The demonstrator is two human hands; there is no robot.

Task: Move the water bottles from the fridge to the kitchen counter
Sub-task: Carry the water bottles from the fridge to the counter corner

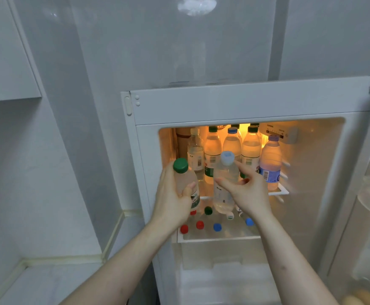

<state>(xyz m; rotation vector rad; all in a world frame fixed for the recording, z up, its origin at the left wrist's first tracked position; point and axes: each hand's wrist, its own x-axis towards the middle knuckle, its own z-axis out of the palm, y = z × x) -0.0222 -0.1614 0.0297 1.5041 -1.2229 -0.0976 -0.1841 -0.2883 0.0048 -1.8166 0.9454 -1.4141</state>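
shelf bottles point(232, 148) crowded, fridge opening point(311, 172) right side free

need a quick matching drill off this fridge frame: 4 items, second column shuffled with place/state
Items:
1. green-capped bottle
2. pale-blue-capped bottle
3. lilac-capped bottle
4. red caps

Place/state:
A. standing at the right end of the upper shelf
B. on the lower shelf, seen from above
C. held in the left hand
D. gripped by the right hand

Pairs: 1-C, 2-D, 3-A, 4-B

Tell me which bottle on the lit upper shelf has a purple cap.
The clear plastic bottle with the purple cap at the shelf's right end; the others standing there have green, blue or clear caps.
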